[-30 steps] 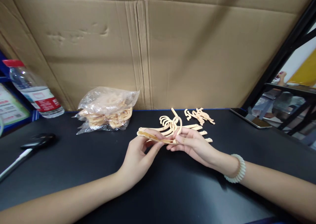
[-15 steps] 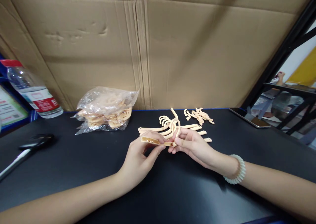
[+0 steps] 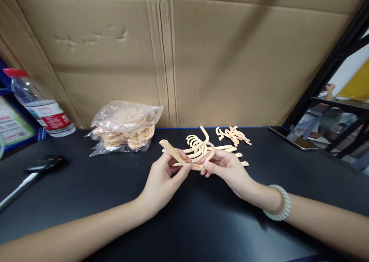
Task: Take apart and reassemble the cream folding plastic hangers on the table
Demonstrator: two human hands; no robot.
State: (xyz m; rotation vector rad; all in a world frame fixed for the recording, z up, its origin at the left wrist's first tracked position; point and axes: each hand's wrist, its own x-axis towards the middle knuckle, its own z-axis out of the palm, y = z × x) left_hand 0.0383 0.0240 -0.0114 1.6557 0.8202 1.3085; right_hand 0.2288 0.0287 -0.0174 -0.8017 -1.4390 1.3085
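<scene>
A cream arm [image 3: 170, 151] and a curved hook [image 3: 212, 151] meet between the two hands, just above the black table [image 3: 187, 223], near its middle. The left hand [image 3: 163, 175] is closed on the arm, thumb on the near side and fingers beyond; the right hand [image 3: 230, 171] pinches the foot of the hook. Whether the two parts are already joined, the fingertips hide.

Both look like moulded plastic — light, fairly stiff, smooth enough to slide a little under dry fingers. The narrow inner end seems the spot likeliest to crack if twisted, so a pinch on the arm's flat sides, close to that end, should suit best.

The arm's long axis runs from the fingertips out to ten o'clock, its free end raised; the hook rises toward one o'clock, then bends over to eleven. Similar pieces [image 3: 198, 149] lie just behind at twelve — a bag [image 3: 123, 127] sits at ten.
</scene>
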